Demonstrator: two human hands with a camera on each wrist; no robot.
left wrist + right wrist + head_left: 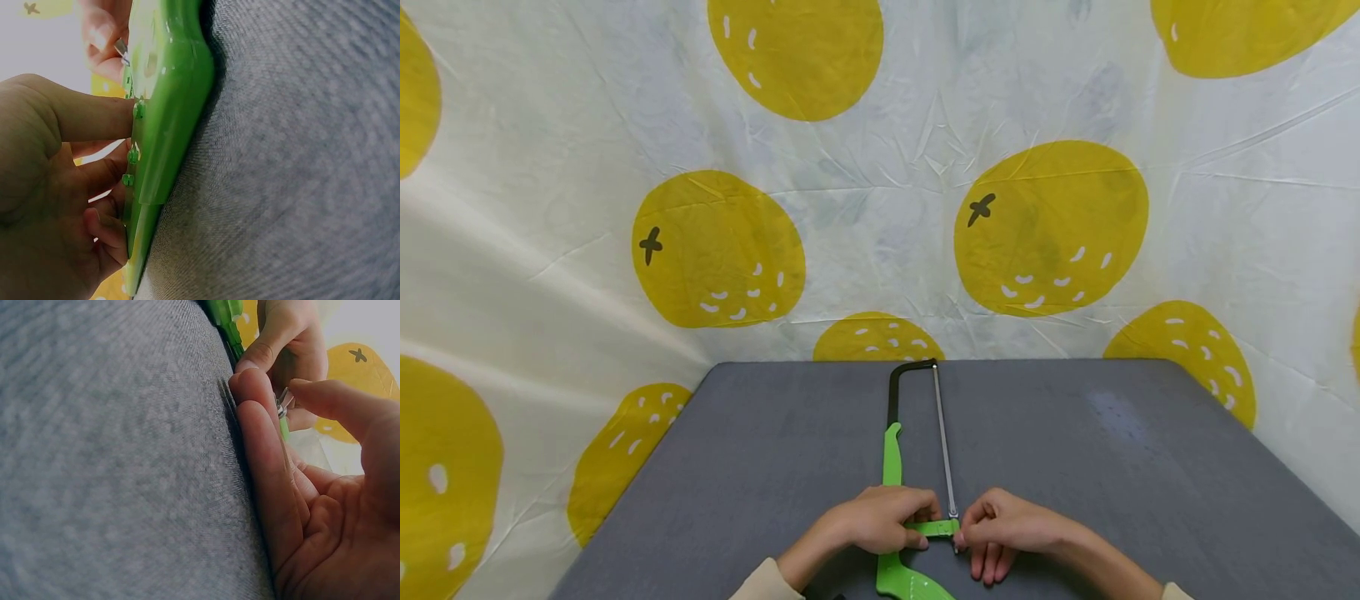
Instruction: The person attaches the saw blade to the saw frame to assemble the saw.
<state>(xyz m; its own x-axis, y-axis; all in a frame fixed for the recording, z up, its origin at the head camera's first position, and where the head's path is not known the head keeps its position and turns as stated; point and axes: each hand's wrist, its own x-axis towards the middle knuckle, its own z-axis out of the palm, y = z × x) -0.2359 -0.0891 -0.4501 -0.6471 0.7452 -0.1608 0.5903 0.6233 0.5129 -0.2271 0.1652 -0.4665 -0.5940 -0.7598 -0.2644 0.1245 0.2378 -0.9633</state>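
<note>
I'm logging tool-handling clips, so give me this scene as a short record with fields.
Tool: hacksaw, green and black, lying on the surface
Blade: silver, along the frame's right side
Left hand: grips the green crossbar
Right hand: thumb and fingers at the metal fitting by the blade's near end
Surface: grey table
Backdrop: white cloth, yellow fruit print

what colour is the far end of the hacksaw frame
The frame's far end is black; the head view shows it best.
</note>
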